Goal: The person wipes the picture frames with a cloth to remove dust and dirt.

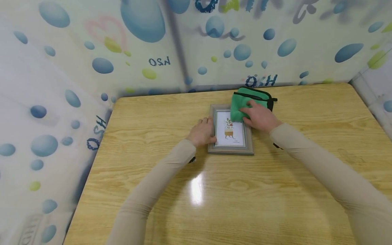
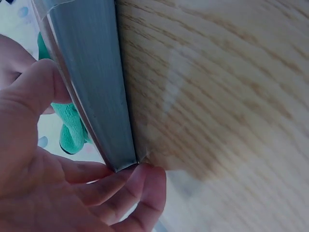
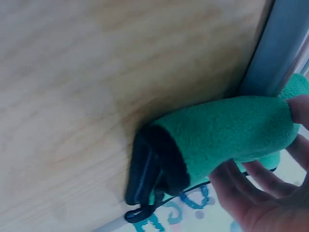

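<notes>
Begins at the left with a pale wall (image 1: 70, 119) printed with blue and green drops, continuing behind the wooden table (image 1: 147, 136). Comes next to the beige left sleeve (image 1: 159, 183), reaching forward over the tabletop, just beside a bright reflection (image 1: 197, 190). Grips the left side of the picture frame (image 1: 230, 151) with the left hand (image 1: 200, 132), thumb on the front, fingers bent at the outer edge. Lies face up on the table, toward the far edge, with a picture (image 1: 229, 132) of a plant in a legged pot inside. Drapes a folded green cloth (image 1: 239, 107), edged in black, over the upper right corner and out past it. Pinches that cloth with the right hand (image 1: 260, 115), thumb and fingers clamped on the fabric. Ends with the right sleeve (image 1: 318, 170), slanting in from the lower right.
</notes>
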Available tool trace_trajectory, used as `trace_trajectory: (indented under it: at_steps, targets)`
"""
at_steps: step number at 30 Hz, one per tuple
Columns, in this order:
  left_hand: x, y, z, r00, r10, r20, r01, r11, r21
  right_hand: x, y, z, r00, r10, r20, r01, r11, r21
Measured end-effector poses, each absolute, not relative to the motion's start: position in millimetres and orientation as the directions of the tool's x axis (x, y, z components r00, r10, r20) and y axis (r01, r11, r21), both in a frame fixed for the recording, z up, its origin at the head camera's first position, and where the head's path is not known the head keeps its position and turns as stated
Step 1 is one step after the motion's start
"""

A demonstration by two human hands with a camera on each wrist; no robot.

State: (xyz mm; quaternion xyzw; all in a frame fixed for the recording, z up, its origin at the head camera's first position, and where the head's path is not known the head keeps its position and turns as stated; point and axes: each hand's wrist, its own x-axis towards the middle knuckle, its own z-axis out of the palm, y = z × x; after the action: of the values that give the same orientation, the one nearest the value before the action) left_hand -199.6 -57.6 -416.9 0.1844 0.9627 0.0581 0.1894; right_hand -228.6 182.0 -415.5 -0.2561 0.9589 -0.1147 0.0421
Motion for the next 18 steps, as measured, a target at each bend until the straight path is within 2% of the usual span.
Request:
trace_trajectory:
  at_steps: [9, 18]
  targets:
    - [-199, -58, -418, -0.860, 0.384, -0.337, 0.350, 0.923, 0.159, -231, 184, -415, -0.861, -0.508, -0.029, -0.488, 0.842, -0.230]
    - [-198, -58, -416, -0.859, 0.383, -0.340, 0.354, 0.924, 0.147, -210, 186, -415, -0.816, -0.577, 0.043, -0.578, 0.809, -0.109]
